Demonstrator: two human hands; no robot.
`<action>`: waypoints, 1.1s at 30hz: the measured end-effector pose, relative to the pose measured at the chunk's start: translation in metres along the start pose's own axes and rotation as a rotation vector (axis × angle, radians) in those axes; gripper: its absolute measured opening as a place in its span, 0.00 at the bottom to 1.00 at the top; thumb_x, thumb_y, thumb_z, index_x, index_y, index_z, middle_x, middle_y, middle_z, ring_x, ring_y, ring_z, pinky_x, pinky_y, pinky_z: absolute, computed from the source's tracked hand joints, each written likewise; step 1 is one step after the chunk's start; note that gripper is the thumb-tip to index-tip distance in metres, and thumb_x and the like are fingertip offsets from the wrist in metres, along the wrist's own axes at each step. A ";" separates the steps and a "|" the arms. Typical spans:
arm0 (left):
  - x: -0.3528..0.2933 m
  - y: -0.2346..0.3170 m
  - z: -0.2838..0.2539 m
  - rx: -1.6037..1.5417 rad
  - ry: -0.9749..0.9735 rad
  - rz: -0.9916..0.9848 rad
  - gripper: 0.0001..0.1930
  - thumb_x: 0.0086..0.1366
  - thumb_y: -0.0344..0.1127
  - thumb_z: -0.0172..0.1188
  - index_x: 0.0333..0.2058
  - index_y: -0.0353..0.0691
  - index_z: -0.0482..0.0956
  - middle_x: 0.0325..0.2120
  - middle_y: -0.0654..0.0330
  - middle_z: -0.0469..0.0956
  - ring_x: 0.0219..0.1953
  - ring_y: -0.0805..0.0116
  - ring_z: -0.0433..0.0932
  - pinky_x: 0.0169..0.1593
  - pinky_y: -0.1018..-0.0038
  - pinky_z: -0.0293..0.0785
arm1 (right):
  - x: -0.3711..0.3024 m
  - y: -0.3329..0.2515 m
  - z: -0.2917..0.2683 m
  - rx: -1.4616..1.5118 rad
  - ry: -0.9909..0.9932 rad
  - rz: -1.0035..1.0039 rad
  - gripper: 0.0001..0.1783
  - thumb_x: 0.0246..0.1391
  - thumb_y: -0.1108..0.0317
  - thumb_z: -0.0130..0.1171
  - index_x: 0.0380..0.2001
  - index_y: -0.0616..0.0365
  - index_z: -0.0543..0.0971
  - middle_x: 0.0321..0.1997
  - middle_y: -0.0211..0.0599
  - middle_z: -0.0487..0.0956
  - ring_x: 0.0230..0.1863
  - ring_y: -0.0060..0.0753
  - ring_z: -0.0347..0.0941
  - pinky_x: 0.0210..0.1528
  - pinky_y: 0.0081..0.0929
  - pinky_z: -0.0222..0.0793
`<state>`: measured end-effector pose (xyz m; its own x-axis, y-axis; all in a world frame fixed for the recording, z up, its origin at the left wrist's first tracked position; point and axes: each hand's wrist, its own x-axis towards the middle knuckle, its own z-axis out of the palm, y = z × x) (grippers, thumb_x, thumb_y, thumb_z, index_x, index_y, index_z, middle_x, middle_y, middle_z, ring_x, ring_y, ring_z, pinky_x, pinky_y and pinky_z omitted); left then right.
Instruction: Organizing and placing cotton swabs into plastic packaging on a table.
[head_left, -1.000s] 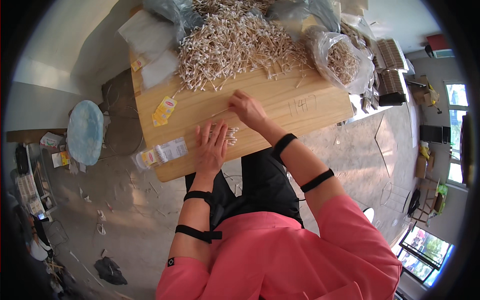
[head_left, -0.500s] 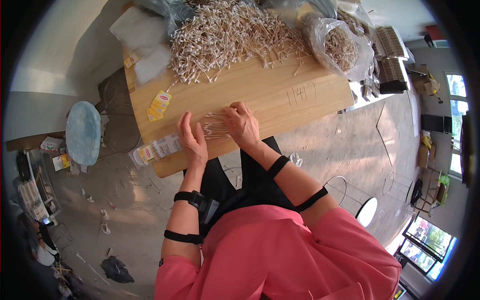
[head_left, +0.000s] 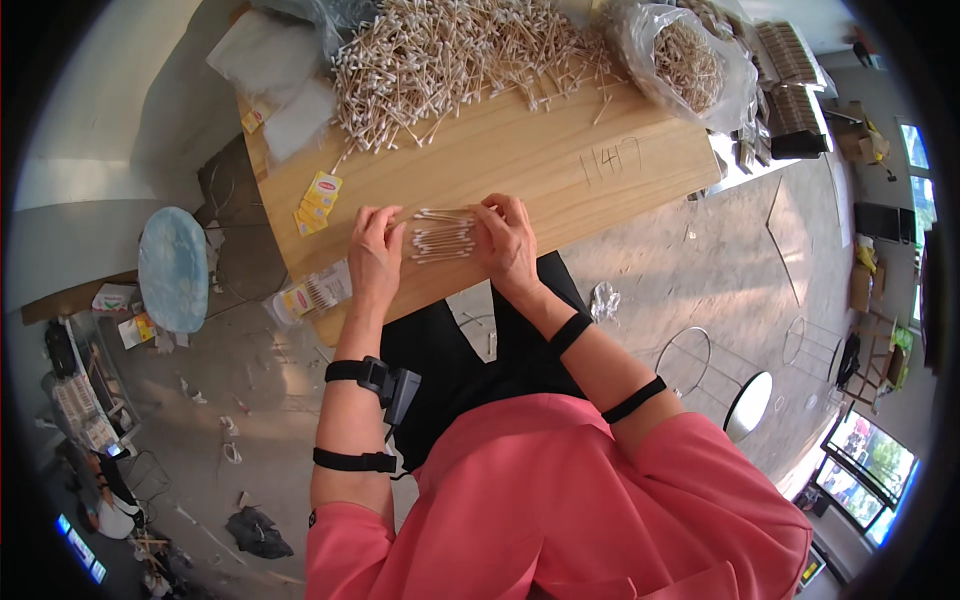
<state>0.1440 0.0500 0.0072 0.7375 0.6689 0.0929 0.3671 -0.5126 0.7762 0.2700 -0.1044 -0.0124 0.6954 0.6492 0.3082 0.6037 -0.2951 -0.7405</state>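
Swabs [head_left: 443,238] lay on the worktop [head_left: 470,165], my left hand [head_left: 374,250] loosely parted just beside them at nine o'clock; whether my right hand [head_left: 509,248], at three, gripped their ends I couldn't tell.

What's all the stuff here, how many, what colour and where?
Table: one, wooden brown, top centre.
Swab heap: one, white-tipped, table's far side.
Swab row: one, white-tipped, between hands.
Swab bag: one, clear, table's right.
Cards: several, yellow, table's left.
Packet: one, clear and yellow, near left corner.
Plastic sheets: two or more, whitish, far left corner.
Oval seat: one, pale blue, left.
Crumpled thing: one, black, lower left.
Edge clutter: many, mixed, mostly unclear.
Shirt: one, pink, bottom.
Trousers: one pair, black, below table.
Armbands: four, black, two per arm.
Left hand: one, bare, row's left end.
Right hand: one, bare, row's right end.
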 end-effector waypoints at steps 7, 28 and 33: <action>0.005 -0.007 -0.001 0.083 -0.025 0.040 0.07 0.62 0.22 0.61 0.39 0.33 0.76 0.36 0.54 0.75 0.34 0.59 0.80 0.38 0.68 0.76 | 0.008 -0.013 0.006 -0.076 -0.114 -0.102 0.17 0.50 0.78 0.61 0.45 0.57 0.80 0.43 0.39 0.73 0.40 0.41 0.72 0.41 0.36 0.73; 0.008 -0.012 -0.031 0.206 -0.048 0.082 0.06 0.61 0.25 0.58 0.33 0.37 0.69 0.31 0.54 0.71 0.32 0.54 0.76 0.37 0.62 0.73 | 0.010 -0.006 0.017 -0.209 -0.159 -0.186 0.19 0.48 0.75 0.54 0.46 0.63 0.75 0.44 0.42 0.71 0.47 0.44 0.69 0.49 0.35 0.71; 0.001 -0.004 -0.029 0.162 -0.058 0.021 0.05 0.62 0.25 0.58 0.34 0.36 0.70 0.32 0.54 0.72 0.33 0.56 0.77 0.38 0.63 0.73 | 0.024 -0.031 0.015 -0.157 -0.135 -0.308 0.13 0.49 0.70 0.56 0.41 0.57 0.77 0.41 0.37 0.72 0.46 0.40 0.70 0.45 0.34 0.70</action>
<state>0.1274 0.0684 0.0222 0.7761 0.6269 0.0683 0.4341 -0.6098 0.6631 0.2627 -0.0694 0.0089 0.4207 0.8076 0.4133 0.8363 -0.1687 -0.5216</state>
